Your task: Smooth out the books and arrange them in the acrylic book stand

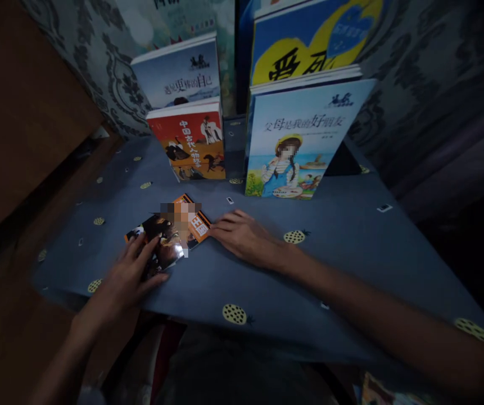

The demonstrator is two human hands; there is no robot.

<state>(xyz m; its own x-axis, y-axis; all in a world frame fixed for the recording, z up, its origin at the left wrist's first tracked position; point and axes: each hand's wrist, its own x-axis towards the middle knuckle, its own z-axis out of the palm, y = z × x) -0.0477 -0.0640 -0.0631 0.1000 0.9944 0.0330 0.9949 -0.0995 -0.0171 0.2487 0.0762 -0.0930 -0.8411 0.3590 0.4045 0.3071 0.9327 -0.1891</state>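
Observation:
A small book with a black and orange cover lies flat and slanted on the blue tablecloth; part of its cover is pixelated. My left hand rests over its near left end, fingers spread on the cover and thumb stretched toward the near edge. At the book's right corner, my right hand has its fingers drawn together, gripping the corner between the fingertips. The thumb of that hand is mostly hidden beneath the fingers.
Behind the small book stand a red book and a light blue book, upright. Further back are a grey-blue book and a yellow-and-blue book. The tablecloth has pineapple prints. A patterned wall covering rises behind.

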